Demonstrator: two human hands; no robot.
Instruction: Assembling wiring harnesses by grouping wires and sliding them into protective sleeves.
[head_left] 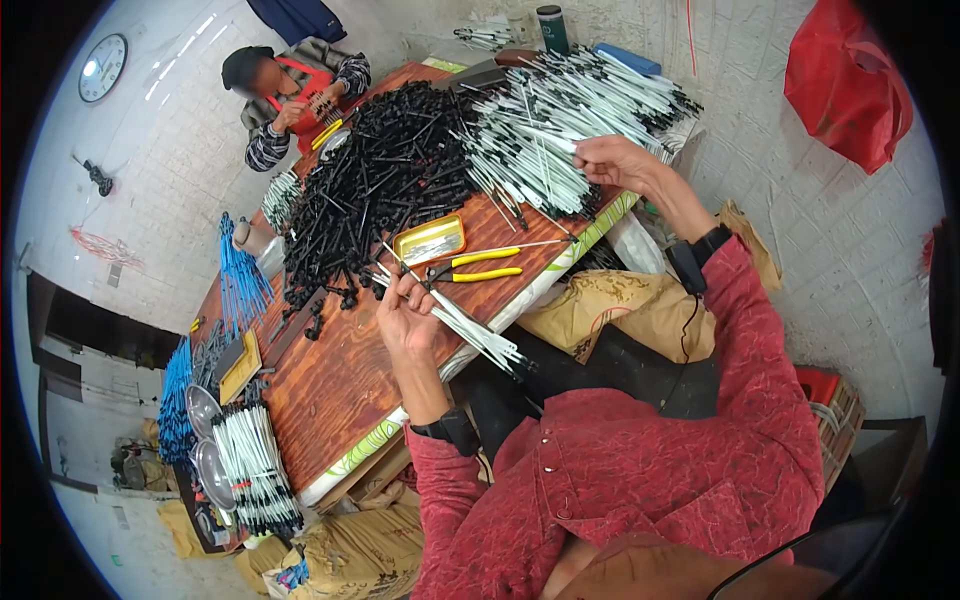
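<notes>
My left hand is closed round several thin white rods with black ends, which slant down past the table's near edge. My right hand reaches to the large pile of similar white rods at the far right. Its fingers pinch what looks like one white rod; the fingertips partly hide it. Just beyond my left hand lie pliers with yellow handles and a small yellow tray of fine metal pieces. A big heap of black plastic parts covers the table's middle.
Across the wooden table, a co-worker in a red apron handles small parts. Bundled white rods, blue rods and another yellow tray are at the left. A dark tumbler stands at the back. Brown sacks sit below the edge.
</notes>
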